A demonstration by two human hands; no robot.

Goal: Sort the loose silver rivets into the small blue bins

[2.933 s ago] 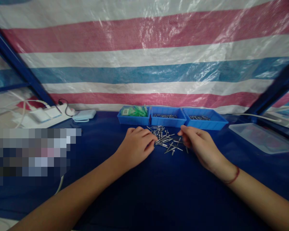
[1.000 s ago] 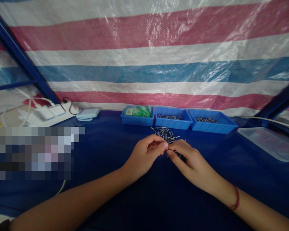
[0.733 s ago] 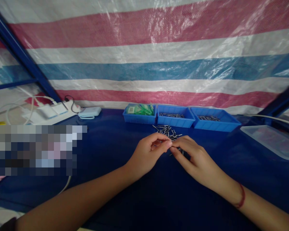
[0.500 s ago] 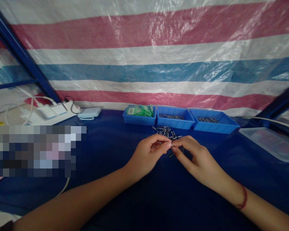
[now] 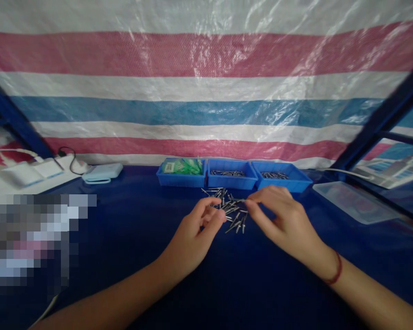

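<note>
A loose pile of silvery pop rivets (image 5: 230,208) lies on the dark blue table in front of me. My left hand (image 5: 201,224) is at the pile's left side, thumb and index finger apart with nothing visible between them. On the right, my right hand (image 5: 282,213) pinches a thin pop rivet (image 5: 240,200) between thumb and index finger, its end pointing left over the pile. The two hands are apart. Behind the pile, a middle blue bin (image 5: 232,182) and a right blue bin (image 5: 284,184) both contain rivets.
A left blue bin (image 5: 181,180) contains green packets. A clear plastic lid (image 5: 347,201) lies to the right. At the left are a light blue case (image 5: 102,173), a white power strip (image 5: 60,169) with cables, and a blurred-out patch. Striped sheeting (image 5: 206,110) hangs behind.
My hands have moved apart; the left finger and thumb have parted, while the right hand keeps a rivet pinched. More of the pile shows between them. The camera view has turned right.
</note>
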